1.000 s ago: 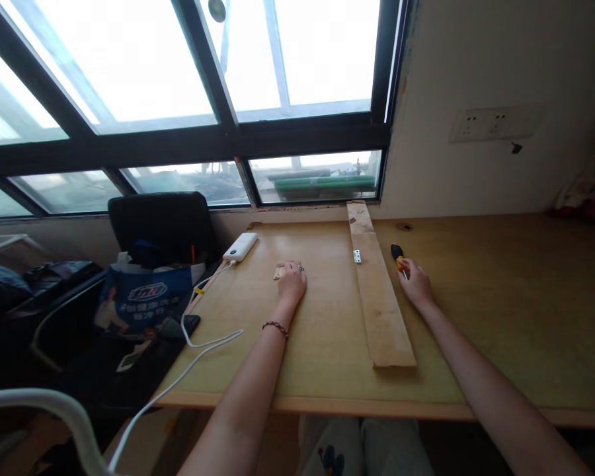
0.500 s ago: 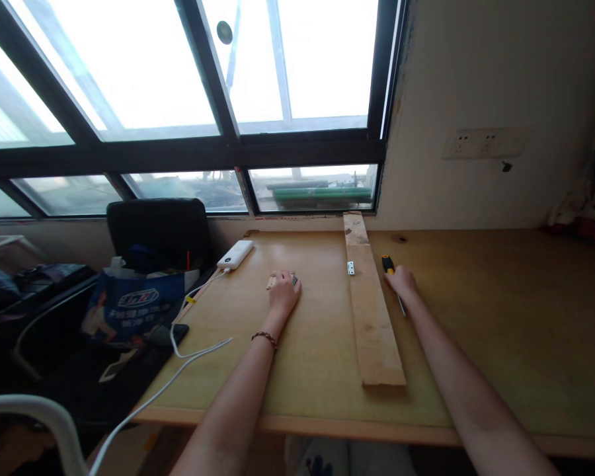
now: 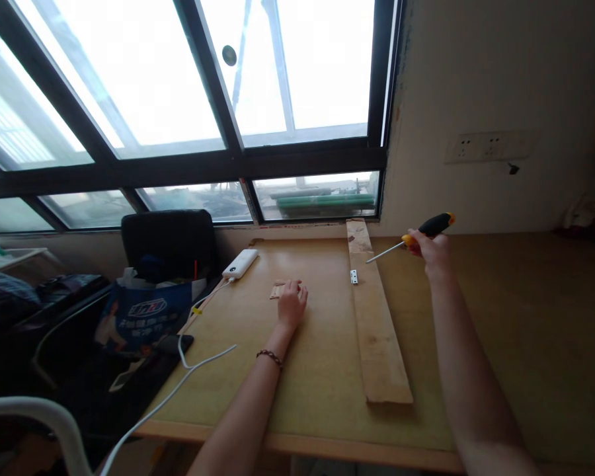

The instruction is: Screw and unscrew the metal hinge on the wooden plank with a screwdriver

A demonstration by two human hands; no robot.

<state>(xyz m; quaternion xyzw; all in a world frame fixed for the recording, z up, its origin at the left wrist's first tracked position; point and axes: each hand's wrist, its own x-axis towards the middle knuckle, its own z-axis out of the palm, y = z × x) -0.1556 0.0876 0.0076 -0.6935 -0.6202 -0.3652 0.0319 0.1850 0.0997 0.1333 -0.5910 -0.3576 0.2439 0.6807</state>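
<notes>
Two hands | right hand (image 3: pixel 432 250) grips screwdriver (image 3: pixel 410 239) | left hand (image 3: pixel 291 304) flat beside plank (image 3: pixel 374 317)

Both your arms are bare to past the elbow, with no sleeves in view. Your left hand (image 3: pixel 291 305), centre of the frame, has a thin dark beaded bracelet (image 3: pixel 269 356) round its wrist. Your right hand (image 3: pixel 432 250), upper right of centre, wears nothing.
</notes>
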